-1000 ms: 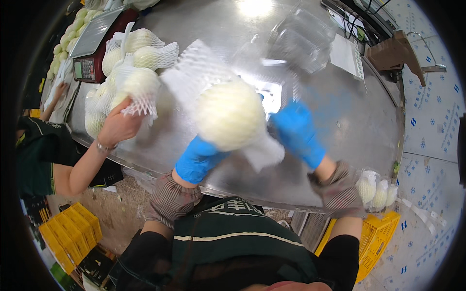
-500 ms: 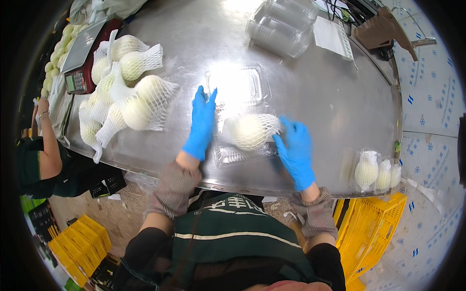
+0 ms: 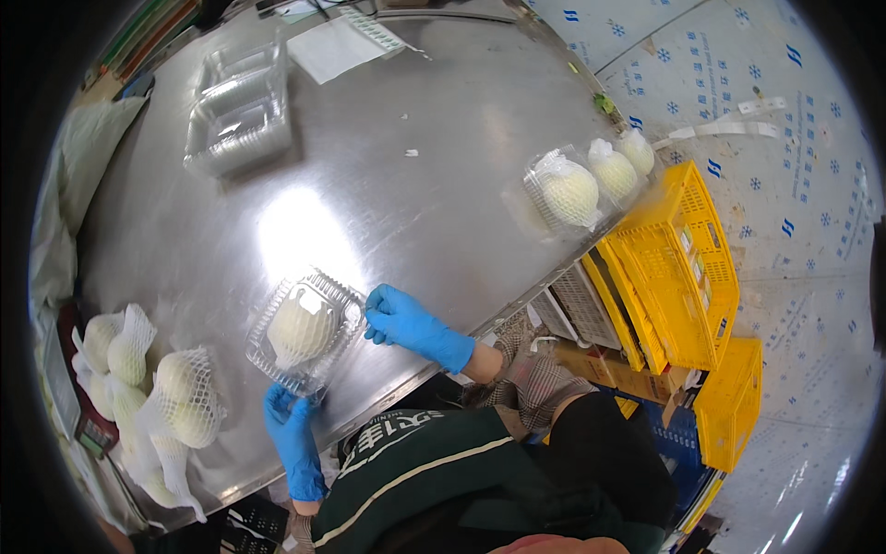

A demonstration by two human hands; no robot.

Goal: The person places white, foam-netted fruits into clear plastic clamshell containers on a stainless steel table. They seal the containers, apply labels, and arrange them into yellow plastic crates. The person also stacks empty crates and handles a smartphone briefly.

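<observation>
A clear plastic clamshell box [image 3: 263,355] lies tilted across the steel table, its lid down over a pale round fruit [image 3: 302,331] in a white foam net. At the box's near corner, my left hand [image 3: 293,439] has thumb and fingers on the edge. My right hand [image 3: 406,323] pinches the right edge, fingers curled together. Both hands wear blue gloves. Several more netted fruits [image 3: 187,397] lie in a heap left of my left hand. The fingertips of my left hand are partly hard to make out.
Stacked clear boxes [image 3: 238,120] and a white sheet [image 3: 343,46] stand at the far side. Packed boxes of netted fruit [image 3: 569,196] sit by the right table edge. Yellow crates [image 3: 678,268] are stacked beyond that edge. A red scale [image 3: 95,427] is at the left.
The view has swung to the right. The box, open before with the fruit in its near half, now has its lid over the fruit. Both hands have come to its edges.
</observation>
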